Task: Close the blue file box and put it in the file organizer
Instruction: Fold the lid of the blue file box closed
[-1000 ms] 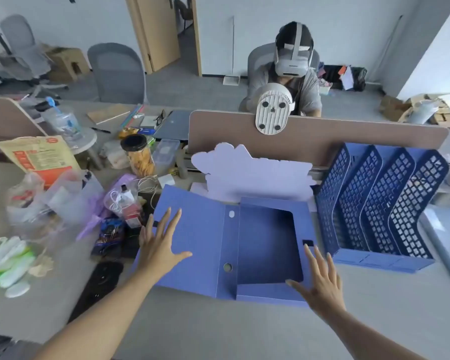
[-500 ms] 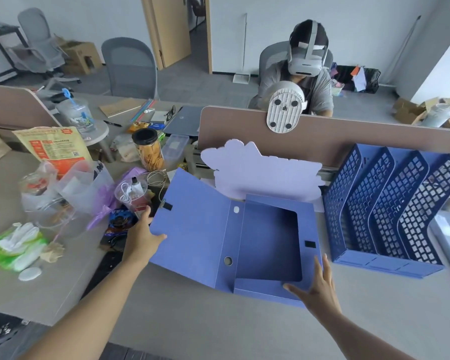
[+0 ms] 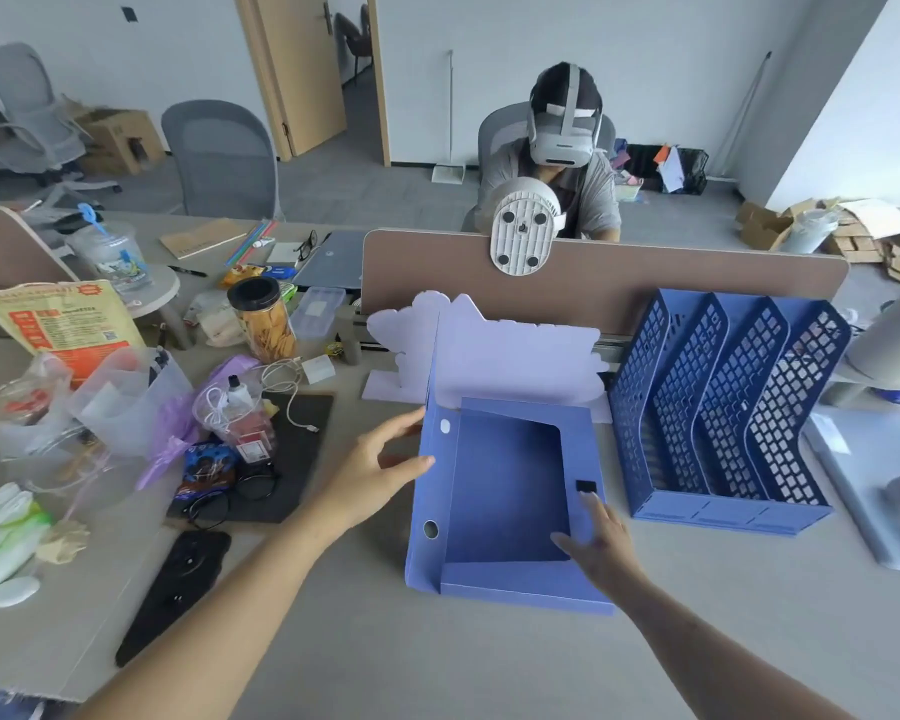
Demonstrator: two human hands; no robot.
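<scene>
- At the far left of the bench [image 3: 489,667] we see white and green gloves [image 3: 1,532], clear plastic bags [image 3: 100,402] and an orange printed paper bag [image 3: 58,324] standing behind them.
- Moving right, a black mat [image 3: 292,459] carries a white cable [image 3: 281,381] and a small packet [image 3: 206,467]; a jar of snacks with a black lid [image 3: 263,324] stands behind it, and a long black object [image 3: 178,584] lies nearer to us.
- Our left hand [image 3: 370,470] presses against the outer side of the raised cover [image 3: 432,387] of the blue file box [image 3: 505,501]; its fingers [image 3: 401,423] are spread wide and flat on the cover, not curled around anything.
- The cover stands nearly upright along the box's left edge, so we see it almost edge-on. The box lies open on the bench, just left of the file organizer [image 3: 718,413], and is not yet in it.
- A pale lilac cut-out card [image 3: 515,350] stands behind the box, against the brown divider panel [image 3: 645,283].
- Our right hand [image 3: 598,548] rests on the box's right rim near its front corner, fingers loosely extended and pressing down, just below a small black square patch [image 3: 586,485].
- The organizer, blue with perforated dividers, stands upright to the right, its slots holding nothing we can see.
- Beyond the divider a person wearing a white headset [image 3: 562,127] sits facing us.
</scene>
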